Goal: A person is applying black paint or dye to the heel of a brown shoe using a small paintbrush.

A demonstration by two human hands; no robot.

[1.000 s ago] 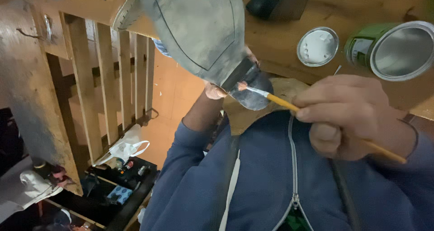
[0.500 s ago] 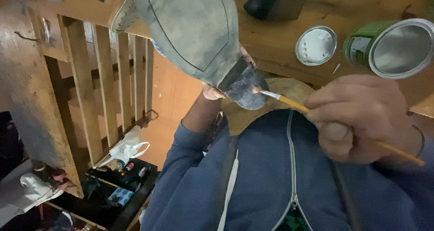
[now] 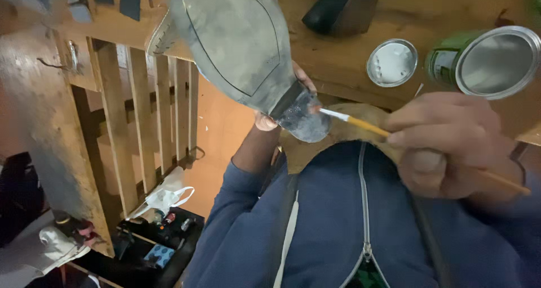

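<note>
Workbench (image 3: 349, 68) of worn brown wood fills the upper part of the head view, with a slatted wooden frame (image 3: 163, 119) below its left edge and an orange floor (image 3: 225, 136) seen beyond the slats. Shoe (image 3: 236, 45), held sole-up in front of the bench edge, has its long axis running diagonally, toe toward the upper left and heel toward the lower right, nearest the person's chest. Left hand (image 3: 282, 105) is mostly hidden behind the shoe; only fingertips show at the heel's sides, gripping it from beneath. Right hand (image 3: 451, 144), right of the shoe, is closed around a yellow-handled brush (image 3: 366, 124) whose pale tip touches the dark, glossy heel. On the bench, right of the shoe, lie a round tin lid (image 3: 392, 62) and, farther right, an open green can (image 3: 484, 62) on its side; a dark object (image 3: 335, 9) sits above the heel. Blue zipped jacket (image 3: 349, 226) covers the lower view beneath the shoe. Clutter (image 3: 158, 237) on the floor lower left is too blurred to identify.
</note>
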